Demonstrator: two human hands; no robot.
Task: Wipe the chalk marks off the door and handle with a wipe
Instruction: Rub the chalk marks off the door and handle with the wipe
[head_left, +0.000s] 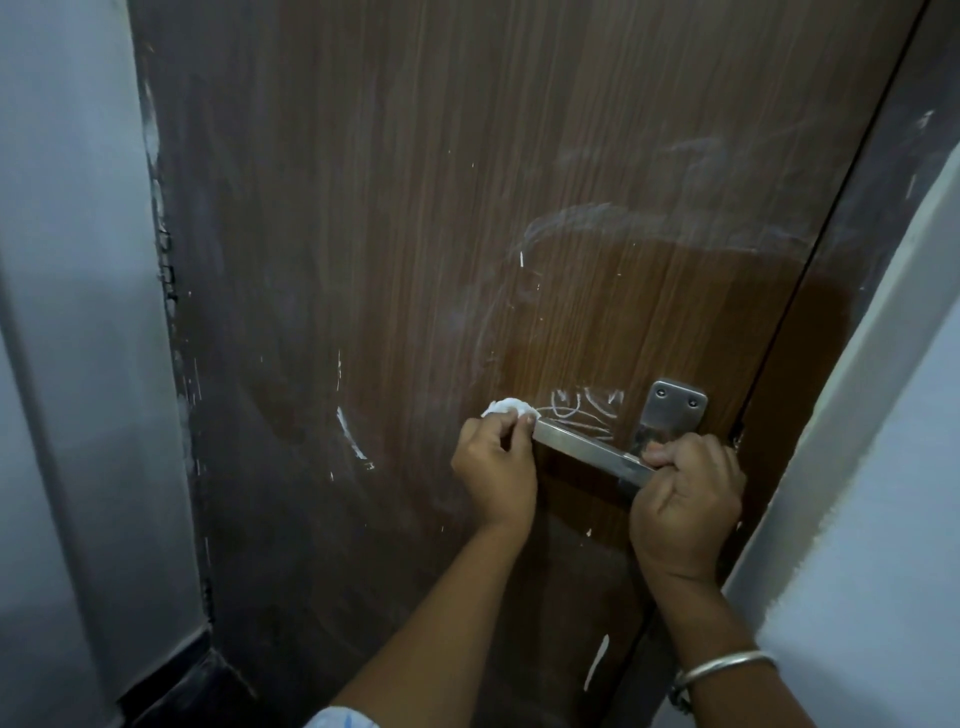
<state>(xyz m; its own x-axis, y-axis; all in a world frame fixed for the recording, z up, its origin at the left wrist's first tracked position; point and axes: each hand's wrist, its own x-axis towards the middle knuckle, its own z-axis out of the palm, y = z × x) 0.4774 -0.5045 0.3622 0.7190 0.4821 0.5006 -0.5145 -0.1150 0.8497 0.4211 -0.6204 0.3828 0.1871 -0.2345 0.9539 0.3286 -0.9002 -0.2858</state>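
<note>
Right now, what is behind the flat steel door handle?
White chalk scribbles on the brown wooden door reach the top edge of the flat steel handle; anything lower is covered by it.

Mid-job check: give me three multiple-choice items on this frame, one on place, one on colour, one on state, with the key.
1. Where is the wipe?
A. at the free end of the handle
B. on the floor
C. on the wall

2. What colour is the wipe?
A. blue
B. white
C. black

3. What is the right hand doing?
A. hanging idle
B. resting flat on the wall
C. gripping the handle

Key: 1 A, the left hand pinches it there; 2 B, it shows white against the brown door; 3 C, its fingers curl round the handle.
</note>
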